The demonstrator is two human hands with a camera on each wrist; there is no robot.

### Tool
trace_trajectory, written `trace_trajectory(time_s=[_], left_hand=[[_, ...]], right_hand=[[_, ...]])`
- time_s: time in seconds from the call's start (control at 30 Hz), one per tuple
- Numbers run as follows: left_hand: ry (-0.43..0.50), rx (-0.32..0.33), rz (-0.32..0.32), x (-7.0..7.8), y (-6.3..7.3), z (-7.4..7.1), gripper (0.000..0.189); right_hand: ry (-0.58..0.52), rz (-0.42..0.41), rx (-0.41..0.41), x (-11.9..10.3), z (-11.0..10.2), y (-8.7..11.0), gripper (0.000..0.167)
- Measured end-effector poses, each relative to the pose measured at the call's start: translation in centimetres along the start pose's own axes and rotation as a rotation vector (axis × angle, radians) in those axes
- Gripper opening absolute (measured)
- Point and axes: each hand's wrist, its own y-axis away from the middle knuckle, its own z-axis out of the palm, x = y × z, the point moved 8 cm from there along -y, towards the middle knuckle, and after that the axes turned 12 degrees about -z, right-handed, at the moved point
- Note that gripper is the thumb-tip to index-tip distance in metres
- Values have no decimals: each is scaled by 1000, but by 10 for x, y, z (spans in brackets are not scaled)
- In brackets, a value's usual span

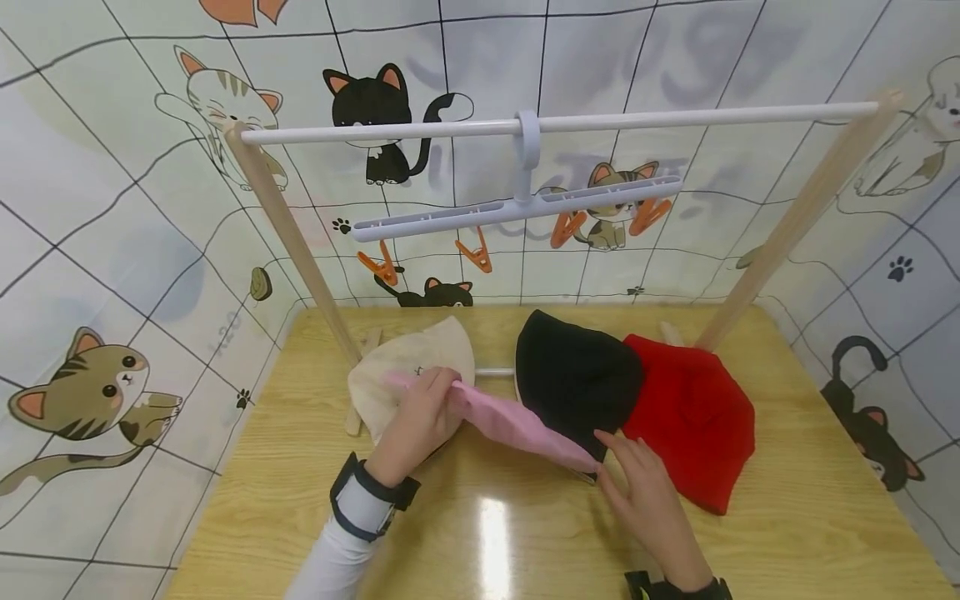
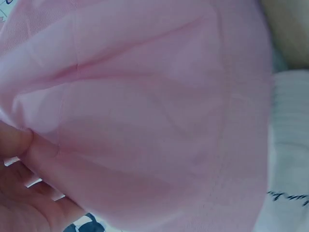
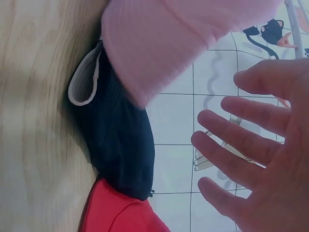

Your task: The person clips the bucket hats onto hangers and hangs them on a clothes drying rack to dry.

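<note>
Cat-print sheeting (image 1: 600, 50) backs a wood-grain table (image 1: 810, 517), on which stands a hanging rack (image 1: 675, 119) with wooden legs and a white rod. A pale clip hanger (image 1: 465, 218) hangs tilted from the rod. Below lie a red bucket hat (image 1: 697, 417), a black bucket hat (image 1: 573, 375) touching it, and a cream bucket hat (image 1: 408, 350) with dark lettering. A pink bucket hat (image 1: 510, 422) is held up before the cream and black ones, its edge pinched by the left hand (image 1: 416, 421); the right hand (image 1: 645, 487), fingers spread apart, is just beside its other end. Four orange clips (image 1: 386, 268) dangle from the hanger.
</note>
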Motion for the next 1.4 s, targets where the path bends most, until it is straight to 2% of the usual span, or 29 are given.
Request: trace_trajectory(time_s=[0.1, 0.13, 0.3, 0.53, 0.63, 0.87, 1.17, 1.27, 1.4], left_hand=[[8, 28, -2, -2, -9, -9, 10], [3, 40, -4, -3, -11, -13, 14], [-52, 112, -19, -7, -22, -33, 16], [-71, 218, -64, -17, -30, -64, 14], [-61, 236, -89, -20, -33, -73, 13], [-46, 257, -145, -33, -38, -83, 11], [-69, 318, -155, -38, -42, -99, 9], [-78, 327, -160, -40, -42, -103, 10], [-84, 332, -181, -43, -41, -107, 10]], right_hand=[[-9, -8, 6, -1, 1, -3, 48], [-11, -9, 7, -1, 2, -3, 47], [-21, -8, -3, -3, 4, -7, 45], [-25, -44, 4, -10, 7, -14, 45], [-23, -65, 2, -13, 9, -18, 44], [-34, -103, 0, -18, 16, -31, 44], [-31, -155, 15, -23, 20, -40, 43], [-45, -167, 0, -24, 23, -46, 42], [-69, -151, -59, -26, 32, -58, 39]])
